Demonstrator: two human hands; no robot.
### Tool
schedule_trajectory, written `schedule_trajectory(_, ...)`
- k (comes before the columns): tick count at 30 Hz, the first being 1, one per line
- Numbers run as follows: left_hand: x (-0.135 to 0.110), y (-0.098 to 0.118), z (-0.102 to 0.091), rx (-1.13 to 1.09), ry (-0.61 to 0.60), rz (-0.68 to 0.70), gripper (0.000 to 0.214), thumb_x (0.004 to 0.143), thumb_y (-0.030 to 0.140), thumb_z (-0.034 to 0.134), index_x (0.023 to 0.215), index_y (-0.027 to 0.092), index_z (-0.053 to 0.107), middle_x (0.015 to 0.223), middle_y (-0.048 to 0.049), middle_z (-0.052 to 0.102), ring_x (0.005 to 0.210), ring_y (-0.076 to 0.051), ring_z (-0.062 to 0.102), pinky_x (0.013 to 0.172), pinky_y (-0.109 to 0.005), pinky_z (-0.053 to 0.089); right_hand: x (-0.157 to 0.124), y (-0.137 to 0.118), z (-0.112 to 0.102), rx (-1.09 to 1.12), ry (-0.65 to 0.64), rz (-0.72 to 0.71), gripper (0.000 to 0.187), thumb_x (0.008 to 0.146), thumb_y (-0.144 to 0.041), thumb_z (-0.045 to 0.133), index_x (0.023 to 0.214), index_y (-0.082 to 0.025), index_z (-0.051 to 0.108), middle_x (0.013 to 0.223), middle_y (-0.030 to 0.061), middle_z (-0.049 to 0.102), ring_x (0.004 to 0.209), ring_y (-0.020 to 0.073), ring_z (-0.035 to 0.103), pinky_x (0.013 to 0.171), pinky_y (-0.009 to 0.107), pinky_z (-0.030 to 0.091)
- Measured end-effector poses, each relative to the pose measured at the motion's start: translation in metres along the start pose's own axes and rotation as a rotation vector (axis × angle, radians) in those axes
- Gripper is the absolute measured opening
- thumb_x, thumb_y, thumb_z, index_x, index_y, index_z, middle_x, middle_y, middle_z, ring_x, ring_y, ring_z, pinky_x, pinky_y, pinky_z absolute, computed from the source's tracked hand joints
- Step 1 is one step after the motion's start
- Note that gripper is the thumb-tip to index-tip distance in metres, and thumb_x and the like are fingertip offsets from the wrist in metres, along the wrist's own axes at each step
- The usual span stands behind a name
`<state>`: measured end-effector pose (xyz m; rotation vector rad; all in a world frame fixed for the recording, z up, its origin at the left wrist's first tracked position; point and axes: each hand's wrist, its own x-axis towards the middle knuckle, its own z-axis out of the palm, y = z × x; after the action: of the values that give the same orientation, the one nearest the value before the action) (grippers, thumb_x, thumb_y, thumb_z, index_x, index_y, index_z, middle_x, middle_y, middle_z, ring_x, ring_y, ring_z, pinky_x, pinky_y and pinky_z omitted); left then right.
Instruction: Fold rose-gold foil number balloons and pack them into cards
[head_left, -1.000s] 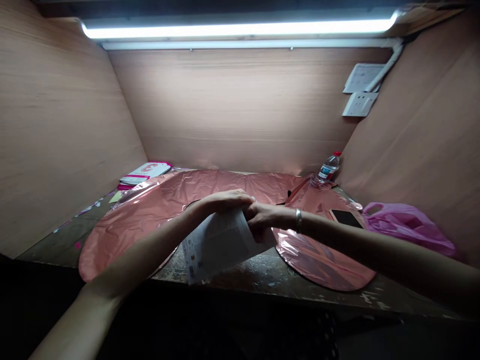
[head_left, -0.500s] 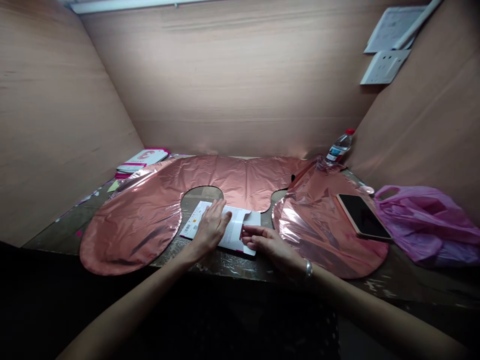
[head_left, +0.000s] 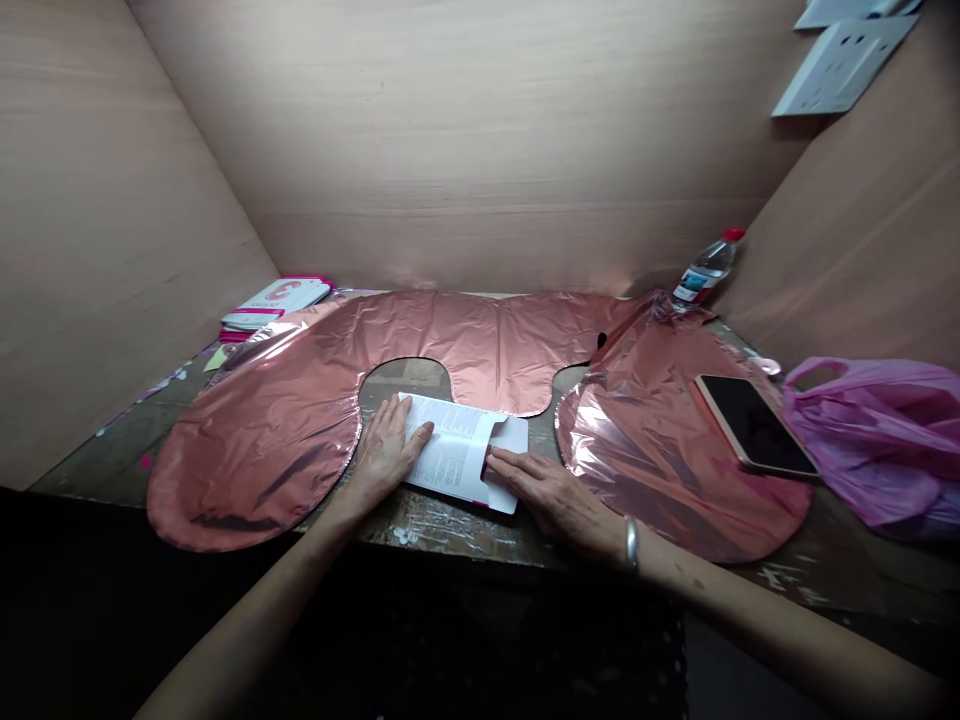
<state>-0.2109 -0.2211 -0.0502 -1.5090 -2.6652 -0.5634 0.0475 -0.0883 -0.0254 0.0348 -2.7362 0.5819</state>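
A white printed paper envelope point(head_left: 450, 450) lies on the table's near part, its notched, flapped end toward the right. My left hand point(head_left: 386, 450) rests flat over its left end, thumb apart from the fingers. At the flapped end, my right hand point(head_left: 559, 495) has its fingers stretched out, with the fingertips on the opening. Whether those fingertips reach inside is hard to see. Behind the envelope spreads a flat rose-gold foil balloon point(head_left: 262, 440), shaped like a number 3, its curved ends lying on both sides of my hands.
On the balloon's right part lies a phone point(head_left: 754, 425), beside a pink plastic bag point(head_left: 885, 440). A red-capped water bottle point(head_left: 705, 272) leans at the back right. Several packets point(head_left: 281, 303) are stacked at the back left. Boards wall in the table point(head_left: 450, 530) on three sides.
My left hand has slid left along the envelope, uncovering more print. My right fingers have flattened and come together at the flapped end. The camera view has tilted down slightly.
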Motion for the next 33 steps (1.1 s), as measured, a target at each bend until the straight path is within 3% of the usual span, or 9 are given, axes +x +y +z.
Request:
schedule_trajectory(2,0.002,-0.001,0.000,-0.008,0.002,0.023,0.062,0.096,0.050,0.037,0.141,0.008,0.043,0.150,-0.0201,0.043,0.142,-0.029,0.036,0.117,-0.046,0.027,0.003,-0.002,-0.003,-0.051,-0.052,-0.016,0.052,0.096,-0.006,0.033,0.147,-0.016,0.037,0.148,0.0139,0.045,0.118,0.0222,0.054,0.099,0.041,0.048)
schedule_trajectory(7,0.005,0.002,-0.004,0.002,-0.040,0.062,0.062,0.095,0.049,0.039,0.140,0.007,0.044,0.150,-0.0211,0.042,0.141,-0.030,0.037,0.116,-0.046,0.029,0.015,-0.008,-0.010,-0.141,-0.204,-0.012,0.032,0.098,-0.015,0.042,0.125,-0.019,0.058,0.133,0.0123,0.057,0.104,0.0228,0.056,0.088,0.039,0.050)
schedule_trajectory(12,0.009,0.006,-0.003,0.052,-0.049,0.115,0.061,0.095,0.049,0.040,0.139,0.007,0.045,0.150,-0.0216,0.041,0.141,-0.031,0.037,0.116,-0.047,0.029,0.026,-0.007,-0.006,-0.090,-0.219,-0.026,0.027,0.093,-0.012,0.047,0.116,-0.018,0.062,0.122,0.0122,0.060,0.116,0.0227,0.052,0.099,0.038,0.044)
schedule_trajectory(17,0.023,0.005,-0.005,0.065,-0.115,0.201,0.063,0.096,0.050,0.039,0.142,0.007,0.044,0.153,-0.0208,0.038,0.144,-0.030,0.032,0.117,-0.046,0.027,0.038,-0.013,0.004,-0.093,-0.221,-0.025,0.022,0.094,-0.012,0.046,0.106,-0.013,0.064,0.117,0.0120,0.062,0.111,0.0246,0.053,0.099,0.039,0.046)
schedule_trajectory(21,0.029,0.011,-0.009,0.054,-0.196,0.261,0.062,0.096,0.050,0.038,0.145,0.012,0.041,0.155,-0.0182,0.034,0.146,-0.030,0.028,0.118,-0.049,0.024,0.036,-0.025,0.016,-0.060,-0.157,0.039,0.024,0.095,-0.013,0.043,0.110,-0.013,0.062,0.115,0.0136,0.062,0.111,0.0251,0.054,0.097,0.041,0.048)
schedule_trajectory(25,0.020,0.023,-0.005,0.049,-0.155,0.204,0.057,0.100,0.043,0.033,0.145,0.010,0.041,0.155,-0.0194,0.033,0.146,-0.031,0.027,0.117,-0.054,0.022,0.024,-0.031,0.022,0.067,-0.061,0.037,0.034,0.094,-0.008,0.041,0.124,-0.015,0.054,0.123,0.0147,0.058,0.117,0.0233,0.053,0.098,0.038,0.049)
schedule_trajectory(33,0.015,0.031,0.000,-0.006,-0.098,0.187,0.051,0.100,0.038,0.035,0.143,0.013,0.046,0.154,-0.0161,0.037,0.145,-0.030,0.029,0.118,-0.053,0.023,0.012,-0.036,0.010,0.163,-0.125,-0.042,0.033,0.097,-0.014,0.042,0.128,-0.016,0.054,0.124,0.0145,0.059,0.114,0.0215,0.056,0.099,0.036,0.050)
